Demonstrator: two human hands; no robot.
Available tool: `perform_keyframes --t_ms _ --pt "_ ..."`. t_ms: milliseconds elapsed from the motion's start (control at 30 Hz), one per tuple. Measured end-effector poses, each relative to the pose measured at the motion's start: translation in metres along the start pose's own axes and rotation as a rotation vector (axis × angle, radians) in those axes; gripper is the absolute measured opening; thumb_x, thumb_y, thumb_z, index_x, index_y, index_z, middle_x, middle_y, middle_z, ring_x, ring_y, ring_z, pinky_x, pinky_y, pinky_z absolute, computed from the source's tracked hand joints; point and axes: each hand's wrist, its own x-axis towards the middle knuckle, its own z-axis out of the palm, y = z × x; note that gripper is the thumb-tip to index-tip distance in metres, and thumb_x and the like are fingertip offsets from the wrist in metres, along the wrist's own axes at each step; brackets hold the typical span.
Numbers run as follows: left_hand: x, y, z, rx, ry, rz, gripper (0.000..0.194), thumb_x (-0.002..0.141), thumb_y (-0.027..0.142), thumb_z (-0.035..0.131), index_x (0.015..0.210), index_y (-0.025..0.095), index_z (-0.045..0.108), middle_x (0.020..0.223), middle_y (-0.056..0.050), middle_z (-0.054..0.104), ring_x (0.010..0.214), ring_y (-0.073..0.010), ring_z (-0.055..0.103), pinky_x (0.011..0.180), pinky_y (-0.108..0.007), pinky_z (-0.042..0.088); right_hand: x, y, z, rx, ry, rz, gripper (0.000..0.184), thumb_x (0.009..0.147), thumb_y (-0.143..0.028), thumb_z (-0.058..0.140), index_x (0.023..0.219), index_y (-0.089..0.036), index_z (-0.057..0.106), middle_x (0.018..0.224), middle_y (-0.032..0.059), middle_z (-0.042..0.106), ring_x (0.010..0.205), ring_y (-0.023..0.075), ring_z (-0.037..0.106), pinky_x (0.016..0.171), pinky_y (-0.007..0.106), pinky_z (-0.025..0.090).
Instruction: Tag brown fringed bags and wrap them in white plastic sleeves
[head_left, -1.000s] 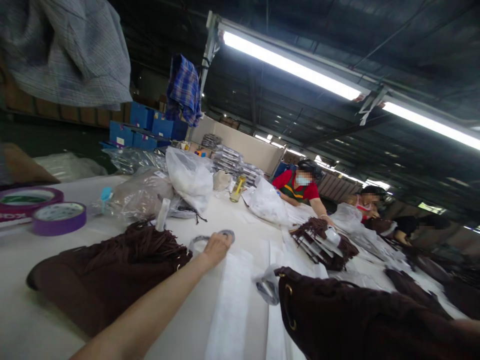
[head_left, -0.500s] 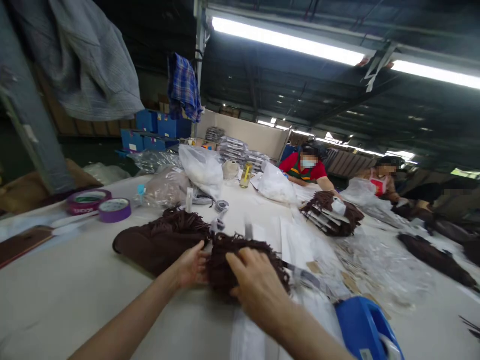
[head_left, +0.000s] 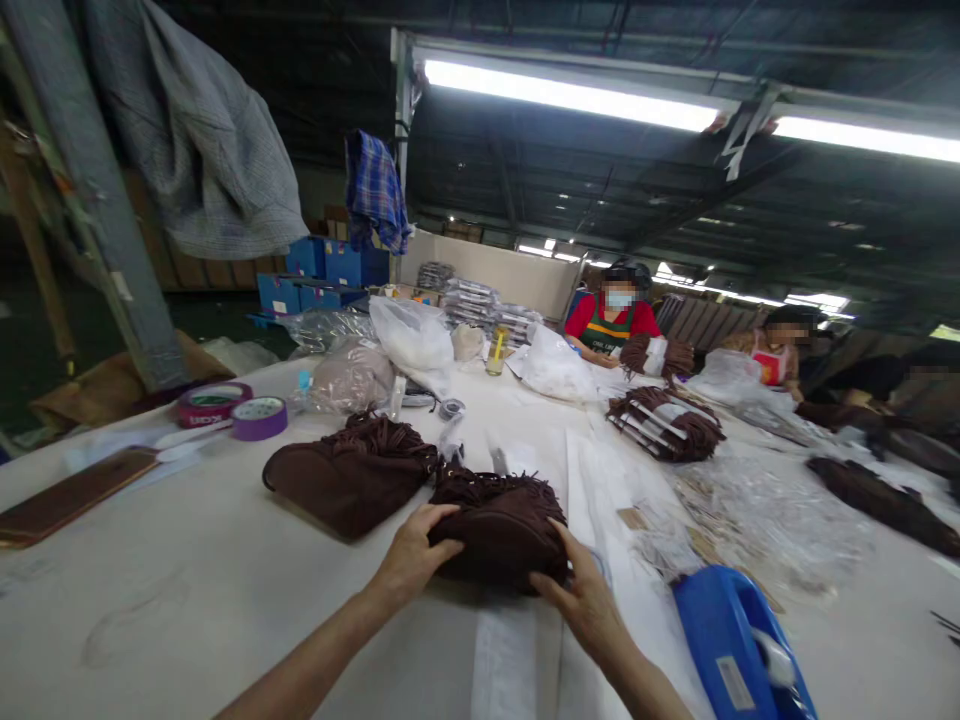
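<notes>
A dark brown fringed bag (head_left: 499,540) lies on the white table in front of me, its smooth side toward me and the fringe along its far edge. My left hand (head_left: 416,550) grips its left end, thumb on the near side. At the right end my right hand (head_left: 581,595) holds it between thumb and fingers; some fingertips are hidden behind the bag. Just left of it rests a second brown fringed bag (head_left: 349,485), touching or nearly touching the first.
Tape rolls (head_left: 259,418) and a brown phone-like case (head_left: 82,490) lie left. A blue plastic container (head_left: 739,640) stands near right. Clear plastic bags (head_left: 772,520) and a wrapped fringed bundle (head_left: 664,425) lie right. Across the table, a person in red (head_left: 615,315) works.
My right hand has moved from the fringe on top to the bag's right end. The bag has turned, showing its smooth side. Across the table, another brown bundle now appears before the person in red.
</notes>
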Motion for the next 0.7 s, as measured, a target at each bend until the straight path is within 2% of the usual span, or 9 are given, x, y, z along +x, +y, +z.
perform_keyframes --t_ms 67,167,267,367,433,533,600,700 --pt "0.015 0.007 0.006 -0.063 -0.034 -0.015 0.024 0.053 0.031 0.066 0.072 0.016 0.066 0.074 -0.004 0.063 0.079 -0.0244 0.057 0.079 -0.036 0.044 0.023 -0.017 0.002 0.082 -0.017 0.035 0.046 0.06 -0.033 0.063 0.104 -0.021 0.06 0.102 0.0059 0.065 0.101 0.0285 0.055 0.09 0.042 0.041" --pt "0.041 0.025 0.005 -0.165 -0.046 -0.022 0.029 0.056 0.038 0.067 0.072 0.014 0.065 0.069 -0.002 0.064 0.07 -0.0206 0.058 0.067 -0.03 0.045 0.051 -0.044 -0.012 0.182 -0.069 0.029 0.031 0.06 -0.033 0.061 0.088 -0.02 0.063 0.083 0.0015 0.067 0.083 0.0231 0.06 0.079 0.036 0.046" --pt "0.06 0.049 -0.001 -0.272 -0.064 -0.043 0.039 0.054 0.041 0.071 0.078 0.012 0.065 0.073 -0.005 0.067 0.068 -0.0198 0.06 0.064 -0.029 0.047 0.066 -0.069 -0.037 0.263 -0.121 0.063 0.028 0.059 -0.034 0.064 0.083 -0.018 0.064 0.075 0.0002 0.067 0.073 0.0198 0.06 0.069 0.032 0.047" --pt "0.057 0.062 -0.003 -0.33 -0.107 -0.077 0.042 0.052 0.04 0.073 0.081 0.011 0.066 0.073 -0.006 0.068 0.07 -0.0208 0.061 0.066 -0.03 0.048 0.064 -0.084 -0.054 0.305 -0.197 0.111 0.03 0.059 -0.035 0.065 0.084 -0.018 0.065 0.074 0.0003 0.068 0.068 0.0189 0.061 0.063 0.031 0.047" --pt "0.043 0.057 -0.001 -0.33 -0.125 -0.1 0.04 0.052 0.037 0.074 0.081 0.011 0.067 0.074 -0.006 0.068 0.072 -0.0212 0.061 0.067 -0.029 0.048 0.054 -0.083 -0.057 0.302 -0.232 0.138 0.029 0.059 -0.036 0.066 0.081 -0.017 0.066 0.07 0.0011 0.067 0.065 0.0192 0.061 0.06 0.031 0.047" --pt "0.013 0.033 0.005 -0.31 -0.121 -0.14 0.036 0.055 0.034 0.073 0.084 0.012 0.068 0.078 -0.005 0.068 0.074 -0.0212 0.061 0.067 -0.028 0.046 0.031 -0.066 -0.052 0.257 -0.214 0.15 0.028 0.057 -0.036 0.068 0.077 -0.017 0.066 0.069 0.0023 0.066 0.065 0.0206 0.061 0.06 0.032 0.048" --pt "-0.004 0.014 0.007 -0.299 -0.109 -0.178 0.035 0.058 0.034 0.071 0.086 0.013 0.068 0.079 -0.004 0.069 0.074 -0.0209 0.061 0.067 -0.027 0.046 0.013 -0.051 -0.047 0.198 -0.105 0.136 0.033 0.054 -0.036 0.07 0.081 -0.018 0.065 0.077 0.0031 0.066 0.074 0.0222 0.06 0.066 0.033 0.047" --pt "-0.019 -0.004 0.008 -0.274 -0.087 -0.209 0.034 0.06 0.036 0.07 0.086 0.014 0.067 0.08 -0.002 0.069 0.074 -0.0204 0.06 0.066 -0.026 0.046 -0.018 -0.031 -0.04 0.08 0.184 0.121 0.036 0.061 -0.045 0.066 0.084 -0.019 0.059 0.088 0.0057 0.06 0.085 0.023 0.055 0.072 0.035 0.043"
